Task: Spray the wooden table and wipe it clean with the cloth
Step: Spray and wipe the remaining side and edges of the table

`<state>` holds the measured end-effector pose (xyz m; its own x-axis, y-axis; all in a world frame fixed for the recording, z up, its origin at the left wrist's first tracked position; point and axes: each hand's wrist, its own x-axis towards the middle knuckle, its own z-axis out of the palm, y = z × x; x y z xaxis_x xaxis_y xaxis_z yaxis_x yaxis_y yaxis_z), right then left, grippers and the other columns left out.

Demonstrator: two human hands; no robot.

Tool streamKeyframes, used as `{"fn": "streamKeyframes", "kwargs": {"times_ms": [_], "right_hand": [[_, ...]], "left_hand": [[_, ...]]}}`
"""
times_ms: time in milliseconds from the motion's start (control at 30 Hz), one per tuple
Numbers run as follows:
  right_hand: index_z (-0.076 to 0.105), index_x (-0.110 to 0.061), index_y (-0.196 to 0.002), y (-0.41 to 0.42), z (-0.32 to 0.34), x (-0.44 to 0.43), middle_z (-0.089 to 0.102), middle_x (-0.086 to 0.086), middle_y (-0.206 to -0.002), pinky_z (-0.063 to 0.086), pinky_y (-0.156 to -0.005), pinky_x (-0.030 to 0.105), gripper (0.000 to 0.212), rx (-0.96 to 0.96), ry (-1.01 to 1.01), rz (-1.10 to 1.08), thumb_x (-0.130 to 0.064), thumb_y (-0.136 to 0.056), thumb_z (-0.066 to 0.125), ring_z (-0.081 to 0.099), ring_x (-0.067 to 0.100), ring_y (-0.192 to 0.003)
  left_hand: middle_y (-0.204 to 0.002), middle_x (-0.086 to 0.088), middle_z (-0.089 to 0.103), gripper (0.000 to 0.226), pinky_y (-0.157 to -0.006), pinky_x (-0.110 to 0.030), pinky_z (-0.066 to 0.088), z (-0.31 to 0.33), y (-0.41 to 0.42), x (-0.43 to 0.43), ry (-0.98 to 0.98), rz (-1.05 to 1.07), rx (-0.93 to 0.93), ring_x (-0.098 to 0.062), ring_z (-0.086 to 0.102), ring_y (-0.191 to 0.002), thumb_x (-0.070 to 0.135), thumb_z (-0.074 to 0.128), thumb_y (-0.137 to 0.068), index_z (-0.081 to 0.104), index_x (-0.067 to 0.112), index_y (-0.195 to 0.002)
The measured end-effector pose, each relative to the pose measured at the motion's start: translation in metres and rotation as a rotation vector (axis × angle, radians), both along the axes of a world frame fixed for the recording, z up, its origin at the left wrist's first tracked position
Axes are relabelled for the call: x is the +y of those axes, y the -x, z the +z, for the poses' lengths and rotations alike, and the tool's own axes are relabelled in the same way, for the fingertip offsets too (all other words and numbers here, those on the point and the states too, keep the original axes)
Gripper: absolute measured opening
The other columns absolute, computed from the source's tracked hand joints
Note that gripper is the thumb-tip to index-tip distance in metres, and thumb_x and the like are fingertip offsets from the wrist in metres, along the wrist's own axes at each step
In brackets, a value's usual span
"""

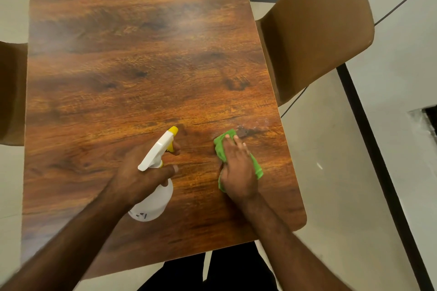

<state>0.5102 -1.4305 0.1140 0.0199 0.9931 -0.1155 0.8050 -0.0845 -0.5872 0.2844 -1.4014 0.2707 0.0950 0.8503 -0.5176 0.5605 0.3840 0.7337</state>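
Right-hand fingers (241,146): straight, slightly spread, pressing flat on crumpled green cloth (256,169), right hand (238,172) covering its middle, near right edge of wooden table (142,66). Left hand (139,175): curled round neck of white spray bottle (155,203), one finger at yellow trigger, bottle tilted, nozzle pointing forward. Step judged as wiping; next move calls for pushing cloth onto pale wet smear (251,128) just beyond fingertips, then over hazy far surface.

Dining area: wooden table (142,54), brown chair (319,26)
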Motion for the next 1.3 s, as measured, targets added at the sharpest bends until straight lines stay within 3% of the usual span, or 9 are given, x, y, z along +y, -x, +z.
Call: {"fn": "streamKeyframes", "kwargs": {"times_ms": [67,200,367,600,800,900,967,1133,1300], "right_hand": [[0.035,-0.016,-0.153,0.032,0.003,-0.007,0.044,0.007,-0.155,0.024,-0.123,0.048,0.071,0.041,-0.006,0.095,0.0,-0.085,0.051,0.032,0.026,-0.147],[0.033,-0.022,-0.155,0.057,-0.004,0.0,0.037,-0.001,-0.16,0.018,-0.124,0.047,0.076,0.032,-0.063,0.289,-0.003,-0.083,0.048,0.025,0.022,-0.151],[0.033,-0.022,-0.155,0.044,-0.014,0.048,0.03,-0.003,-0.163,0.016,-0.124,0.048,0.084,-0.061,-0.091,0.311,0.003,-0.078,0.053,0.017,0.023,-0.153],[0.037,-0.019,-0.154,0.052,-0.01,0.055,0.042,-0.001,-0.157,0.011,-0.126,0.044,0.081,0.014,-0.104,0.462,0.006,-0.079,0.054,0.02,0.019,-0.152],[0.046,-0.015,-0.149,0.009,-0.011,0.093,0.045,0.008,-0.154,0.016,-0.124,0.036,0.078,-0.091,-0.096,0.163,0.008,-0.076,0.054,0.031,0.023,-0.148],[0.043,-0.01,-0.151,0.021,-0.01,0.08,0.045,0.008,-0.154,0.02,-0.124,0.043,0.077,-0.088,-0.105,0.133,0.007,-0.077,0.056,0.031,0.024,-0.148],[0.037,-0.012,-0.154,0.037,-0.012,0.057,0.04,0.005,-0.158,0.022,-0.124,0.045,0.081,-0.084,-0.097,0.174,0.006,-0.077,0.056,0.028,0.023,-0.15],[0.037,-0.013,-0.153,0.034,-0.012,0.03,0.041,0.004,-0.157,0.015,-0.125,0.041,0.082,-0.058,-0.105,0.408,0.006,-0.076,0.055,0.028,0.023,-0.15],[0.037,-0.014,-0.154,-0.019,-0.01,0.054,0.043,0.007,-0.155,0.021,-0.124,0.042,0.082,-0.118,-0.08,0.114,0.007,-0.077,0.057,0.034,0.023,-0.147]], "left_hand": [[-0.074,-0.001,0.073,0.025,-0.06,-0.029,0.051,0.001,0.002,-0.001,-0.004,0.006,0.013,-0.013,0.066,-0.057,0.013,0.077,-0.086,0.069,0.033,-0.098],[-0.067,0.003,0.072,0.022,-0.048,-0.012,0.045,0.003,0.005,-0.001,-0.014,0.036,0.04,-0.005,0.063,-0.056,0.014,0.077,-0.086,0.068,0.034,-0.087],[-0.07,-0.006,0.071,0.027,-0.057,-0.031,0.051,0.001,0.02,0.002,0.013,0.031,0.023,-0.019,0.066,-0.058,0.013,0.075,-0.088,0.068,0.032,-0.105],[-0.063,-0.002,0.071,0.024,-0.046,-0.01,0.043,0.0,0.022,0.003,-0.012,0.087,0.058,-0.007,0.063,-0.053,0.009,0.076,-0.085,0.069,0.028,-0.098],[-0.064,-0.003,0.072,0.027,-0.048,-0.012,0.045,0.001,0.026,0.006,-0.006,0.06,0.054,-0.007,0.063,-0.052,0.012,0.075,-0.086,0.068,0.032,-0.102],[-0.063,-0.005,0.071,0.026,-0.053,-0.022,0.047,0.001,0.03,0.007,-0.019,0.073,0.049,-0.014,0.062,-0.054,0.015,0.075,-0.086,0.068,0.034,-0.102],[-0.064,-0.009,0.071,0.026,-0.056,-0.027,0.047,0.001,0.03,0.007,-0.028,0.074,0.053,-0.016,0.062,-0.056,0.016,0.076,-0.086,0.068,0.034,-0.103],[-0.063,-0.009,0.069,0.027,-0.047,-0.015,0.043,-0.002,0.026,0.007,-0.012,0.048,0.039,-0.011,0.06,-0.052,0.017,0.076,-0.087,0.069,0.036,-0.106],[-0.065,-0.005,0.071,0.028,-0.055,-0.023,0.047,-0.002,0.022,0.009,-0.032,0.008,0.07,-0.01,0.063,-0.056,0.018,0.077,-0.086,0.067,0.037,-0.105]]}}
